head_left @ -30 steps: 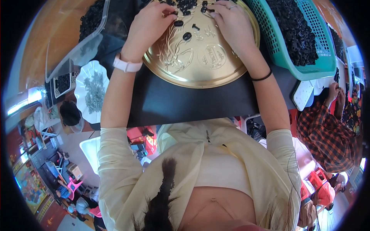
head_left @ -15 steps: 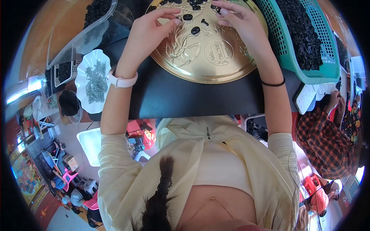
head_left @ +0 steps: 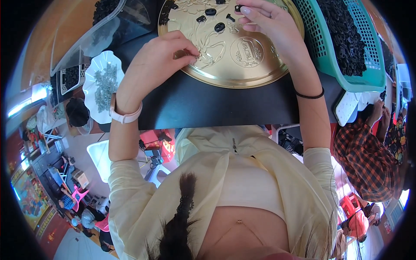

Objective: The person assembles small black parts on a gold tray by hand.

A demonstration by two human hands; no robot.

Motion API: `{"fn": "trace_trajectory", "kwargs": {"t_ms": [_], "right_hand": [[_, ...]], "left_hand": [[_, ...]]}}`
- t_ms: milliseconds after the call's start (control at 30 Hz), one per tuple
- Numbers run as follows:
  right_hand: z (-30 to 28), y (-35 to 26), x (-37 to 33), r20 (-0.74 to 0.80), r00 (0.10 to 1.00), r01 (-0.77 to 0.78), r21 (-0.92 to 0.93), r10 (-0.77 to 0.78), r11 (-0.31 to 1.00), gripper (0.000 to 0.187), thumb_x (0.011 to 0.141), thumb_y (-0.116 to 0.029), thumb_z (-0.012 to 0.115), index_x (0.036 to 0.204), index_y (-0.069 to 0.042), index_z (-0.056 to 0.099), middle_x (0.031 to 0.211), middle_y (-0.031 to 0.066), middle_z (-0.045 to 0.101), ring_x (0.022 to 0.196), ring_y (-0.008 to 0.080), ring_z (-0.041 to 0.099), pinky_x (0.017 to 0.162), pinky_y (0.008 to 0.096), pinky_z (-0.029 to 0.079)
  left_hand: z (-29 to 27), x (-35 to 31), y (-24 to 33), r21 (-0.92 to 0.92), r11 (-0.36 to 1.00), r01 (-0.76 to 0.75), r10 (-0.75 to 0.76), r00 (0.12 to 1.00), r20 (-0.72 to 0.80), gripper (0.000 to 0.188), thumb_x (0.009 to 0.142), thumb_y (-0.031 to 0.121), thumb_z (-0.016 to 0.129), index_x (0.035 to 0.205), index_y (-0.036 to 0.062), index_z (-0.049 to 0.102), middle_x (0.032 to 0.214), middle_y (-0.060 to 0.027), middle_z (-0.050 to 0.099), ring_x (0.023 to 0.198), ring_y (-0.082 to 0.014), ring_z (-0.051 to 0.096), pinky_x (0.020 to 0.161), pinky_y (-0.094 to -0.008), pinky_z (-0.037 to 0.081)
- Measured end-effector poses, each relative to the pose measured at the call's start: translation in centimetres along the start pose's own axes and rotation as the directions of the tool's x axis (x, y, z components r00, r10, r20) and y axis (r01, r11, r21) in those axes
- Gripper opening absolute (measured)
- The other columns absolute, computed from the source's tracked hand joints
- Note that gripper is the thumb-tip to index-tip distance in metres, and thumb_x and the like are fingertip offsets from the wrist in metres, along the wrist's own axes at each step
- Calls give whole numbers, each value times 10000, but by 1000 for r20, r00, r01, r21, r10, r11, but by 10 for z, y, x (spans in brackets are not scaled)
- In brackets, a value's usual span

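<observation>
A round gold tray with raised decoration lies on the dark table. Over its near-left part is my left hand, thumb and forefinger pinched together; whatever is between the tips is too small to make out. Above the tray's far right side, my right hand pinches a small black plastic part between thumb and fingers. Loose black pieces lie on the tray between my hands: an oval piece with holes, a rounder one, a small chunky one and a short bar.
A white fluted dish of small metal pins or screws stands left. Behind it is a clear plastic bin with black parts beyond. At right stands a green basket full of black parts. A person in a checked shirt works at right.
My left hand has moved from the tray's middle toward its near-left edge. A small black piece now shows on the tray where that hand was. My right hand stays at the far right, shifted slightly.
</observation>
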State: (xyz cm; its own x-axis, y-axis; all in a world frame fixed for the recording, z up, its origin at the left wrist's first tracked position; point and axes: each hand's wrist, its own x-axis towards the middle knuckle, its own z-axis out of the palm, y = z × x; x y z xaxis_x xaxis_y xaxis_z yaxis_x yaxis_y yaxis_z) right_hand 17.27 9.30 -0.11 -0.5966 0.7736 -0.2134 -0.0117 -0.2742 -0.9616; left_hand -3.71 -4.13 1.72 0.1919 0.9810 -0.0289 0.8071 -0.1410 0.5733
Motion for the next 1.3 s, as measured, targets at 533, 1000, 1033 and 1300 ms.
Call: {"fn": "trace_trajectory", "kwargs": {"t_ms": [533,1000,1033,1300], "right_hand": [[12,9,-15,152,967,216,-54,-205,975,283,891,-80,604,1153,17,553,1003,77,615,938,163,632,823,262,534],[16,9,-17,117,971,214,-54,-207,975,208,840,-55,637,1026,30,599,941,71,644,867,125,635,759,235,523],[17,9,-17,117,971,214,-55,-206,975,208,840,-55,637,1026,30,599,941,71,644,867,125,635,759,235,523],[18,22,-17,115,933,359,-301,-340,884,194,815,-69,661,983,18,618,882,62,656,814,125,638,736,231,507]], "left_hand": [[18,23,24,-503,864,9,-221,905,-363,170,834,117,677,968,47,600,896,-2,663,756,-61,608,602,-190,464],[21,26,18,-511,860,-2,-191,927,-324,282,832,109,692,1007,79,472,970,-51,652,828,-74,613,584,-175,495],[21,26,18,-512,859,-2,-191,927,-324,282,832,109,692,1007,79,472,970,-51,652,828,-74,613,584,-175,495],[21,28,15,-446,895,21,-177,934,-311,239,791,86,707,926,50,513,874,-25,662,791,-85,629,651,-229,493]]}}
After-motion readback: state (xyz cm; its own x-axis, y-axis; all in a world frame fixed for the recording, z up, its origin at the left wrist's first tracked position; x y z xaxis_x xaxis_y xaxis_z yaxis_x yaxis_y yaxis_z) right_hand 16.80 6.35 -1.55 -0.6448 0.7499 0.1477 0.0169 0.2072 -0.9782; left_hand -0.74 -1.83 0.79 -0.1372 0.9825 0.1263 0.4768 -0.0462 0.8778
